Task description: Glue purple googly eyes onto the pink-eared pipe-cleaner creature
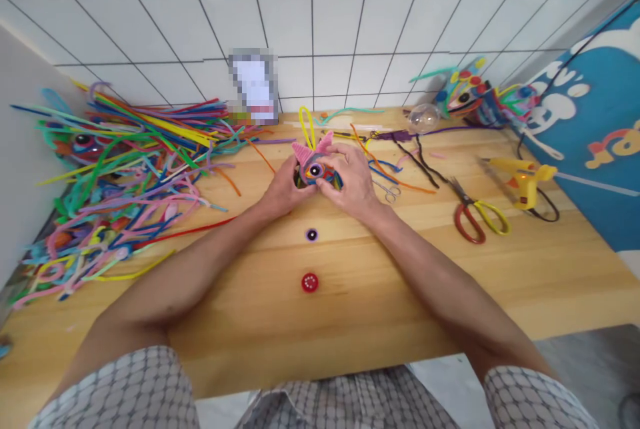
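Between both hands sits a small pipe-cleaner figure (326, 170) with pink pointed ears, a yellow loop on top and one round black-and-white eye on its front. My left hand (285, 186) grips its left side. The fingers of my right hand (353, 179) wrap its right side, with the thumb and index finger near the eye. Closer to me on the wood lies a loose round eye (312, 234) with a purple rim. Below that is a red disc (310, 282) with small white dots.
A large heap of colourful pipe cleaners (150, 149) covers the left side. Scissors (470, 209) and a yellow glue gun (525, 182) lie to the right. Behind them stand a clear ball (424, 118) and a colourful finished-looking figure (463, 97). A blurred phone-like screen (255, 86) leans on the tiled wall.
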A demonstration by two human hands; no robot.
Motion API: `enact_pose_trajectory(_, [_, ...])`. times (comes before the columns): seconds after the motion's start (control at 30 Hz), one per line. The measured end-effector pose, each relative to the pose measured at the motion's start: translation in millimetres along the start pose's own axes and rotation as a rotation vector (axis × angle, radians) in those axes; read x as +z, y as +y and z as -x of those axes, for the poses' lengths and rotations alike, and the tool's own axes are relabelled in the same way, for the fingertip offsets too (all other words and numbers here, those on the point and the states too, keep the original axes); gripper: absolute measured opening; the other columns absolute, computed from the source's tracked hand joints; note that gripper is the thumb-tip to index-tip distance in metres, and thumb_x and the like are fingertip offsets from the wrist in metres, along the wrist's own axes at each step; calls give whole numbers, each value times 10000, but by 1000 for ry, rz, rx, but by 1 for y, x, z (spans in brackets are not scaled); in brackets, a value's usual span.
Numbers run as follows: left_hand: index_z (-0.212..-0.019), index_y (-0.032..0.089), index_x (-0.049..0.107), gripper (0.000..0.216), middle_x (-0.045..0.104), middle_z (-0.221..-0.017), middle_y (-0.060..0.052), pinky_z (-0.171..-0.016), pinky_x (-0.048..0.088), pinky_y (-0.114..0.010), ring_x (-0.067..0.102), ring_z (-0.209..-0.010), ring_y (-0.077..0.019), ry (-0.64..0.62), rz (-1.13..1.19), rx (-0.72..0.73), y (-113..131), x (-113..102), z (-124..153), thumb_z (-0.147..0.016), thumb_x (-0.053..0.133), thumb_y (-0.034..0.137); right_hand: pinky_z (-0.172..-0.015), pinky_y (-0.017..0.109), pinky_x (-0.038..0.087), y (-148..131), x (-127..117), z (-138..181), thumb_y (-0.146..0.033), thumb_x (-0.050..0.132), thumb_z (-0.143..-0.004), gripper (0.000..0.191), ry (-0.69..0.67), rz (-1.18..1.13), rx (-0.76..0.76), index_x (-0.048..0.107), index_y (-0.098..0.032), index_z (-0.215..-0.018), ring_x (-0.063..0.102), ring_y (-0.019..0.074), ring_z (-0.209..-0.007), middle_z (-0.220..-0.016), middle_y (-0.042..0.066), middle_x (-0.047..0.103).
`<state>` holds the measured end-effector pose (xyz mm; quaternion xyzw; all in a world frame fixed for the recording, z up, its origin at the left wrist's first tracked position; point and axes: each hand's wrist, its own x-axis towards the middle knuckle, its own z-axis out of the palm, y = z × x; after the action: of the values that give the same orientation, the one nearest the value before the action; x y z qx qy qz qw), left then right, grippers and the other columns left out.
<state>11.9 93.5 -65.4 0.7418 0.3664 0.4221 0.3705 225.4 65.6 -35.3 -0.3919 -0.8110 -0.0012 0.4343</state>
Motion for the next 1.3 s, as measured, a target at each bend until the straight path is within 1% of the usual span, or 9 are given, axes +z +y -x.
enact_pose_trajectory(0.17, [-1265,211,599,516,742,-1220,-106,-964,612,-431,728,-1095,-275,35,-96,52,-3,0,-2,-844,850,371,-1235,601,437,1,-1,0,-339,669,-1019,271,-38,94,-50,744,-269,-1269,548,369,-1474,-1566,142,614])
enact_pose_trajectory(0.3, [-1266,213,610,526,740,-1214,-100,-961,604,-428,721,-1081,-274,31,-112,69,-5,-1,-2,-833,865,369,-1234,608,434,3,1,0,-351,642,-1039,256,-58,91,-25,751,-251,-1248,546,377,-1478,-1564,160,615])
enact_pose_trajectory(0.43, [-1304,213,611,581,723,-1212,-108,-970,589,-438,709,-1075,-284,32,-56,96,-6,1,-3,-834,878,427,-1237,627,437,5,3,0,-338,662,-1013,234,-73,63,13,755,-283,-1221,558,381,-1469,-1579,130,618])
enact_pose_trajectory(0.6, [-1291,226,630,641,723,-1250,-120,-1057,584,-487,704,-1164,-323,34,22,68,-2,1,-4,-796,933,499,-1251,676,429,1,2,0,-343,655,-1012,241,-72,28,62,756,-305,-1226,564,392,-1468,-1551,116,648])
enact_pose_trajectory(0.67, [-1326,234,628,624,723,-1322,-123,-1097,583,-497,693,-1241,-334,-1,81,54,3,-1,-4,-849,887,540,-1246,671,442,-1,2,0,-342,651,-1018,238,-61,16,67,757,-311,-1228,576,383,-1457,-1547,115,652])
enact_pose_trajectory(0.8, [-1398,230,620,572,710,-1418,-120,-1140,575,-496,674,-1324,-327,-45,238,38,11,-5,-4,-997,695,630,-1231,657,464,-2,3,1,-338,642,-1026,236,-37,14,57,758,-299,-1228,592,377,-1435,-1534,130,660])
enact_pose_trajectory(1.0, [-1251,231,667,568,726,-1288,-106,-1066,587,-478,689,-1236,-321,41,218,14,8,-1,-6,-938,762,696,-1214,656,471,-1,6,2,-335,634,-1022,243,-21,38,22,754,-285,-1227,603,383,-1420,-1525,135,662])
enact_pose_trajectory(1.13, [-1259,254,668,541,731,-1249,-86,-1061,578,-468,698,-1215,-311,44,198,8,5,0,-5,-948,757,688,-1216,652,479,-2,6,1,-331,625,-1025,232,-19,45,25,754,-289,-1212,606,377,-1421,-1494,129,676])
enact_pose_trajectory(1.3, [-1276,252,661,548,727,-1275,-90,-1048,571,-455,690,-1209,-303,39,195,25,4,-1,-4,-956,738,690,-1214,657,480,-2,6,2,-334,634,-1022,235,-22,38,24,750,-288,-1221,607,380,-1422,-1523,132,660])
